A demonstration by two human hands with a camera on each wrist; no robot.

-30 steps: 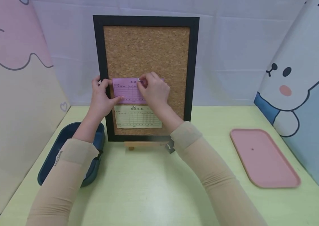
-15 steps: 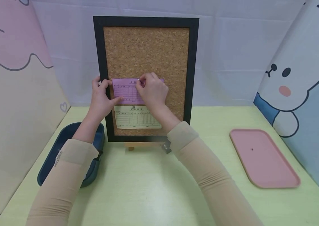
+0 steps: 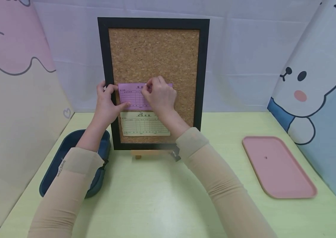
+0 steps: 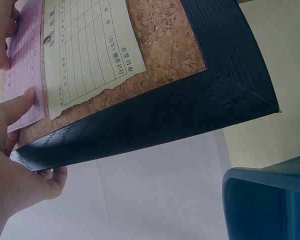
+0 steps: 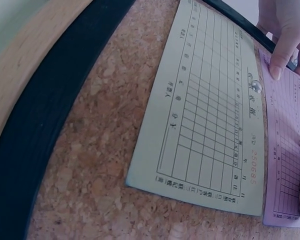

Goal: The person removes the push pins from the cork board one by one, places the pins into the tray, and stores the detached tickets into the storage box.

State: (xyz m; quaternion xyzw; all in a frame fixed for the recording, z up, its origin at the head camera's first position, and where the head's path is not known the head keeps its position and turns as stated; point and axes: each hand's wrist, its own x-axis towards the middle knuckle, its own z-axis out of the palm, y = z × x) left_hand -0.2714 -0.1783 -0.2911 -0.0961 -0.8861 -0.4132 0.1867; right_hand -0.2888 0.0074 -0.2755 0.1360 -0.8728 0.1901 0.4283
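The left hand (image 3: 106, 102) gripped the cork board's (image 3: 156, 56) black frame, thumb pressed flat on the pink slip's (image 3: 132, 96) lower left corner, likely to keep both slip and board from shifting. The right hand (image 3: 160, 96) sat at the slip's top edge, fingertips bunched as if pinching a pin, though the pin itself was too small to make out. The pink slip lay flat on the cork, just above the pale slip (image 3: 145, 125), itself pinned at the top.

Pink tray (image 3: 278, 167) right on green table (image 3: 156, 198); dark blue container (image 3: 66, 155) left; cartoon backdrop panels (image 3: 319, 66) behind.
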